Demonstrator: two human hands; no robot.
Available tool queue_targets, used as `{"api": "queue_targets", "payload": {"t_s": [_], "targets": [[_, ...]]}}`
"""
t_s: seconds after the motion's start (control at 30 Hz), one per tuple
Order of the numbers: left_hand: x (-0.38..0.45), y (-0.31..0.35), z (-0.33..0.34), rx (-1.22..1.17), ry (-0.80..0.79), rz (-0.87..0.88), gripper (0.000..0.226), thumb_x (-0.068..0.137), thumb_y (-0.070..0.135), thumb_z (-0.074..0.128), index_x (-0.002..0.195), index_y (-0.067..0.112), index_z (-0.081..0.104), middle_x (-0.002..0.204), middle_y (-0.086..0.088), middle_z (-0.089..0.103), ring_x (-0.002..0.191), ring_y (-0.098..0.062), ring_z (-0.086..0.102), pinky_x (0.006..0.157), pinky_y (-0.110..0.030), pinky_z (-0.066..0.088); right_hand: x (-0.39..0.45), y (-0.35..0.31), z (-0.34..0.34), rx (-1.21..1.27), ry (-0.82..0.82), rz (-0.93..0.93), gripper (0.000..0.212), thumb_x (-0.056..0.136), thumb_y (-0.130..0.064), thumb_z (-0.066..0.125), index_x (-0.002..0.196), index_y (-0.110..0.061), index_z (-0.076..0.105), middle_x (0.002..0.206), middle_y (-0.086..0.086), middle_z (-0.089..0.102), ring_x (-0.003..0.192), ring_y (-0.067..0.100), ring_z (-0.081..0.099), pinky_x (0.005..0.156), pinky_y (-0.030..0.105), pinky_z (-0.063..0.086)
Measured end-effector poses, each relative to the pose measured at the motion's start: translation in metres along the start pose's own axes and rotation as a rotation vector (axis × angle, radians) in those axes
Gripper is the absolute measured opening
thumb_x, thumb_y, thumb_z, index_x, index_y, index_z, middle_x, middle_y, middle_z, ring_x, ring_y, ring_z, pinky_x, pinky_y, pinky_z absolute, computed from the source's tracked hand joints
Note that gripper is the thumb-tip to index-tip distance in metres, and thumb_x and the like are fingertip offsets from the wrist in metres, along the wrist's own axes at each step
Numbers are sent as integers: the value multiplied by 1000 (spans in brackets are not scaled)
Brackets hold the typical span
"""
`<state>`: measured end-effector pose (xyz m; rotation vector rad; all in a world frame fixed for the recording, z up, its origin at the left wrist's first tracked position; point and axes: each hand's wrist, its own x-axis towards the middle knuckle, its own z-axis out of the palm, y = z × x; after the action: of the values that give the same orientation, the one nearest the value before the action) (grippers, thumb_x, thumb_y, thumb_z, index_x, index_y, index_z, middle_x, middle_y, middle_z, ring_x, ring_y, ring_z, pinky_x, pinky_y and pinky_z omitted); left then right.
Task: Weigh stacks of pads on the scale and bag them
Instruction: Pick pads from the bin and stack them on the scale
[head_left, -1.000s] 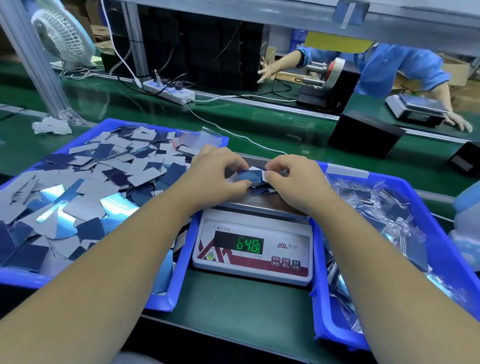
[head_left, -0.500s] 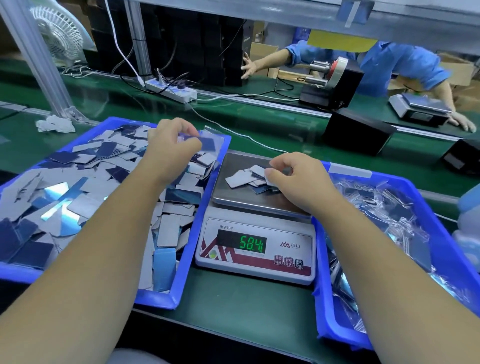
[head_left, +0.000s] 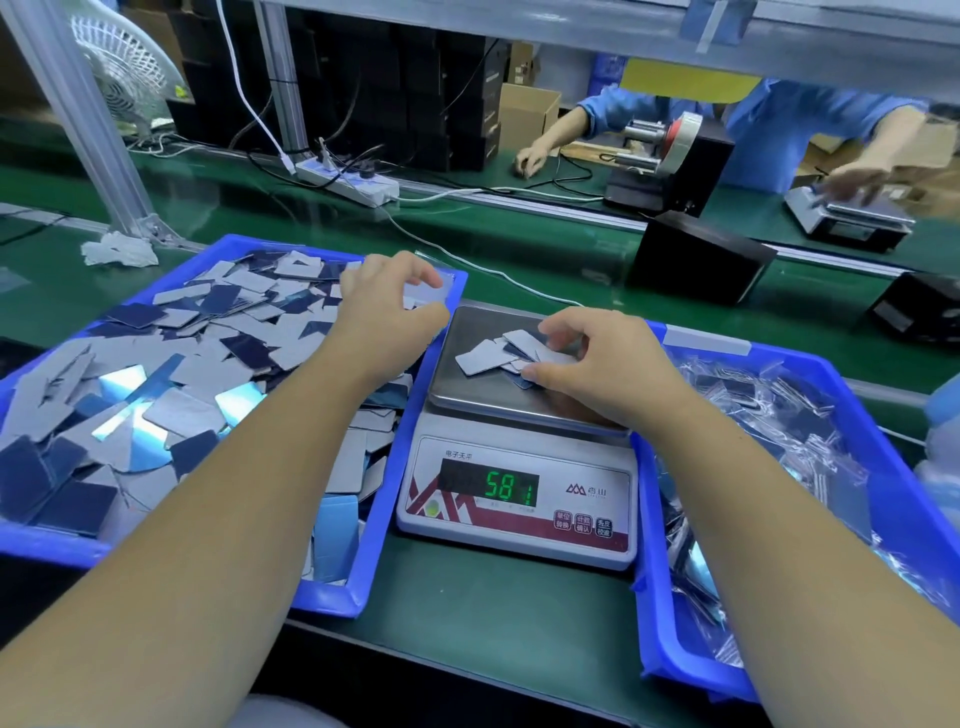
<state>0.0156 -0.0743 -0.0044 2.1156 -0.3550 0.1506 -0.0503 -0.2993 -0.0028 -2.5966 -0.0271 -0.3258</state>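
Scale (head_left: 519, 499) display shows 58.1; label reads 电子天平.

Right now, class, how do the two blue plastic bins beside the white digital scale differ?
The left blue plastic bin holds loose grey and dark blue rectangular pads; the right blue plastic bin holds pads sealed in clear plastic bags. The left hand reaches over the left bin; the right hand works on the white digital scale, not over the right bin. Both flank the scale.
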Motion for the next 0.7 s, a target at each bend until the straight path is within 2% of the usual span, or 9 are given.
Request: {"api": "queue_targets", "payload": {"t_s": [0.1,0.27,0.33,0.4,0.47,0.53,0.57,0.63,0.7], "targets": [[-1,1,0,-18,2,12,27,86,15,53,103,36,55,115,9,45,119,-15,31,73,-18,29,1,3,-1,27,16,-5,37,75,-47,80,108,-32,69,86,-19,68,76,-21,47,63,0,32],[-3,4,0,-18,2,57,27,87,14,54,98,38,54,111,13,47,119,-15,36,80,-27,33,2,2,-7,113,87,-7,29,76,-44,81,99,-31,71,77,-16,71,67,-12,54,61,5,36],[-5,6,3,-57,-3,117,25,89,16,56,94,40,54,105,19,49,108,-6,43,77,-21,34,2,-1,-11,172,166,-4,27,75,-44,82,95,-29,72,75,-15,70,64,-9,55,63,7,38],[-8,10,6,-141,-46,181,13,90,27,61,100,36,60,98,22,53,87,4,49,74,-19,36,1,-8,-14,286,261,3,24,74,-42,83,90,-28,72,72,-16,69,63,-7,56,63,8,41],[-13,17,7,-180,-136,250,32,82,45,66,111,32,63,98,26,61,78,5,54,71,-16,40,0,-20,-14,505,299,7,19,75,-34,84,86,-25,72,69,-14,70,63,-2,61,63,15,48],[-17,24,11,-217,-245,298,53,75,50,74,121,29,62,105,21,68,88,-5,63,71,-20,47,-2,-33,-9,717,245,2,16,77,-24,84,85,-19,71,70,-5,71,65,10,66,63,27,56],[-17,26,13,-229,-267,321,54,75,44,79,123,26,63,105,14,71,89,-11,65,71,-25,50,-4,-38,-5,773,213,-14,15,78,-19,82,86,-18,70,71,-1,71,65,15,67,63,32,58],[-18,27,15,-246,-240,359,38,80,22,81,116,23,67,95,6,74,83,-15,68,69,-29,53,-6,-44,0,838,170,-47,14,80,-14,80,87,-16,68,73,2,72,66,18,67,63,35,59],[-15,23,6,-242,-143,386,24,85,8,74,91,31,71,75,16,70,68,-2,63,62,-18,48,-5,-43,1,875,140,-61,12,83,-20,77,88,-17,67,73,-1,72,65,16,68,59,29,57]]}}
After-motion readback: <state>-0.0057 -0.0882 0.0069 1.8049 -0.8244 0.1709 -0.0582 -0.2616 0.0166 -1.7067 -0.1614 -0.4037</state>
